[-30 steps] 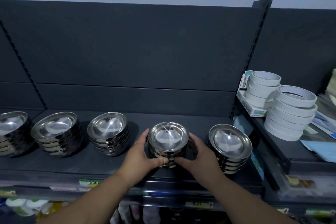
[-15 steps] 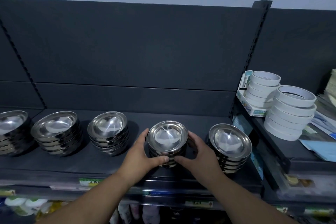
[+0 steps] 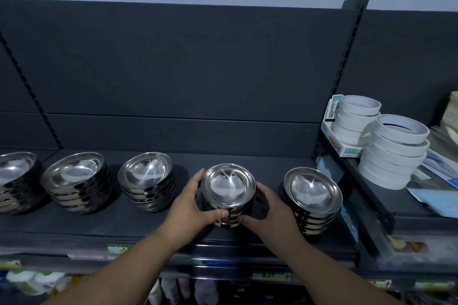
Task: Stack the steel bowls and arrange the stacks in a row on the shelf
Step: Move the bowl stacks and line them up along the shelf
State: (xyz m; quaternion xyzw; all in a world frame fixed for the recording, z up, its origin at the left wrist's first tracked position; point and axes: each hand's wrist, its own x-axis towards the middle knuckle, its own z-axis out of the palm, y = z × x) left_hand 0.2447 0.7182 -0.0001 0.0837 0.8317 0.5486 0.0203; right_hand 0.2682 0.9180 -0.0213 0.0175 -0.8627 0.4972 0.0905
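Note:
Several stacks of shiny steel bowls stand in a row on the dark shelf (image 3: 138, 220). My left hand (image 3: 188, 208) and my right hand (image 3: 275, 213) curl round the sides of the fourth stack (image 3: 228, 186), thumbs meeting at its front. A stack (image 3: 146, 173) stands to its left and another stack (image 3: 312, 192) to its right near the shelf's end. Two more stacks, one (image 3: 74, 174) and one cut off by the frame (image 3: 14, 171), lie further left.
A neighbouring shelf on the right holds piled white tape rolls (image 3: 394, 151), a second pile (image 3: 357, 119) in a small box, and papers (image 3: 441, 195). An upright slotted post (image 3: 347, 62) divides the two shelves. Goods show on the shelf below.
Almost nothing: both hands stay round the fourth stack, which has crept slightly towards the back of the shelf.

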